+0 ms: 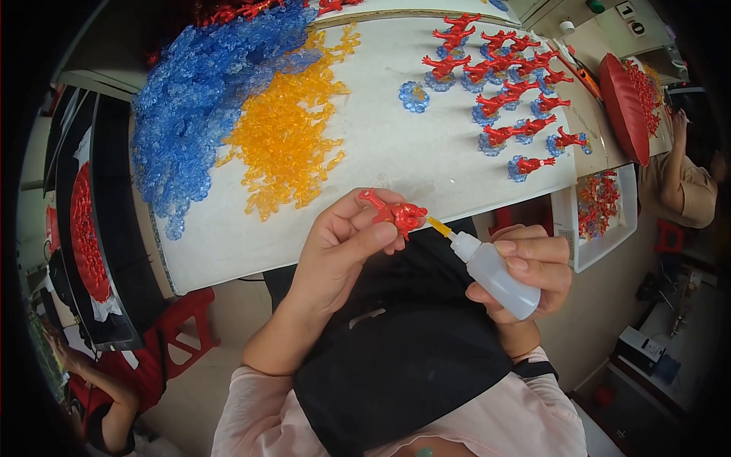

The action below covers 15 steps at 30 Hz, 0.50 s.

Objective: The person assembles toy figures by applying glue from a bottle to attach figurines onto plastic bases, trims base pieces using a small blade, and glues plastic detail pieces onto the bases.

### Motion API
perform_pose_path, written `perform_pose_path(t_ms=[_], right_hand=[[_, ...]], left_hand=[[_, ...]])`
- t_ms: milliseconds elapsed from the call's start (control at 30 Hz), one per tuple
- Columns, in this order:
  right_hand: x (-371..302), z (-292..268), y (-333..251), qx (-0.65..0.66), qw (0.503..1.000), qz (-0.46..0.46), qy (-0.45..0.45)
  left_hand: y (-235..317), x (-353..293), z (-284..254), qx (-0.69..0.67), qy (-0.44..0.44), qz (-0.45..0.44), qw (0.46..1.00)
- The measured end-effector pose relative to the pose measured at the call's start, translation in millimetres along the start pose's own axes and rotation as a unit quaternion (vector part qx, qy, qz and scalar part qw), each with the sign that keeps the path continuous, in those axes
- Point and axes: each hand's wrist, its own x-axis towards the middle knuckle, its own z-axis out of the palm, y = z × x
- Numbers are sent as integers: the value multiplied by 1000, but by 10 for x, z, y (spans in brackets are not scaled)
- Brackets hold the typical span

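Note:
Between the thumb and fingers of my left hand (pixel 335 247) is a small red plastic figurine (pixel 394 214), held above the table's near edge. My right hand (pixel 531 266) is closed around a white squeeze bottle (pixel 502 280) with a thin yellow nozzle tip (pixel 439 227). The bottle tilts so that its tip points at the figurine; whether they touch I cannot tell. Farther off, a lone blue base piece with some yellow in it (pixel 414 97) lies on the white tabletop (pixel 373 122).
At the left are heaps of clear blue pieces (pixel 194 99) and yellow pieces (pixel 285 141). Several red figurines on blue bases (pixel 502 99) stand in rows at the right. Below the right edge sits a white bin (pixel 601 221) of mixed parts. People work at both sides.

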Motion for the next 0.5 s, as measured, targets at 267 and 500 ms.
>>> perform_pose_path(t_ms=[267,500], right_hand=[[-3,-26,34,15,999,37,0],[219,90,486,-30,989,134,-46]], left_hand=[[48,3,-50,13,19,32,999],[280,-40,-334,60,95,184,977]])
